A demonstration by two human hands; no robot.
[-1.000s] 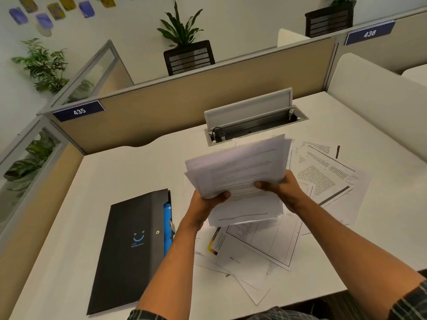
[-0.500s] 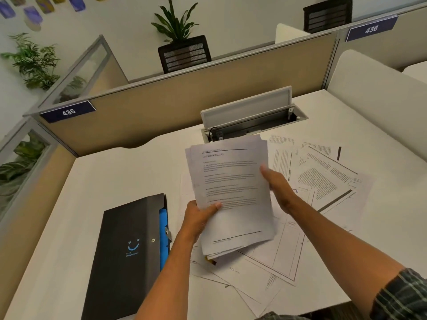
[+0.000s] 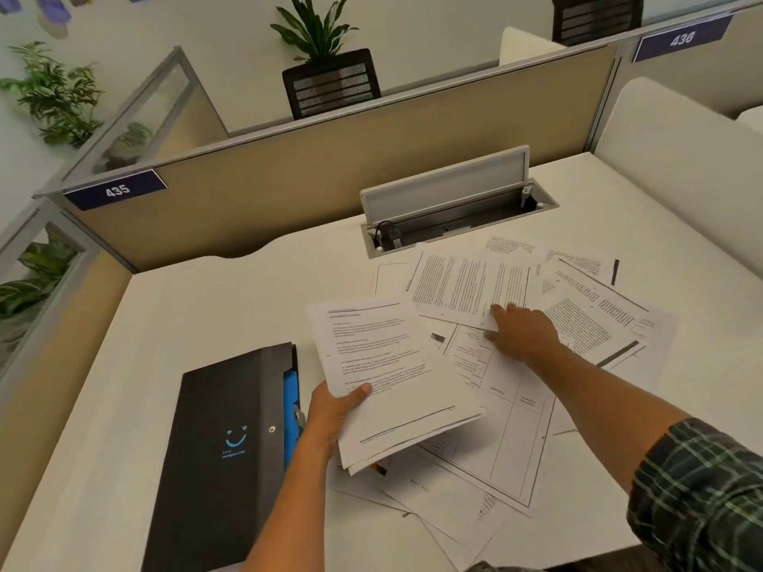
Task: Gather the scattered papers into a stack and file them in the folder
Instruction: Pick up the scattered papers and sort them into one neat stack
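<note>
My left hand grips a stack of papers by its left edge, holding it low over the desk, printed side up. My right hand has reached out to a loose printed sheet further back, with fingers on its near edge. Several more scattered papers lie spread on the white desk under and around both arms. A black folder with a blue smile mark and a blue inner edge lies shut to the left of my left hand.
An open cable tray with its raised lid sits at the back of the desk. Beige cubicle partitions close the back and left. A white divider stands on the right. Papers overhang the near desk edge.
My right hand has let go of the stack and moved back and right onto a loose sheet. My left hand alone now holds the stack, lowered and flatter.
</note>
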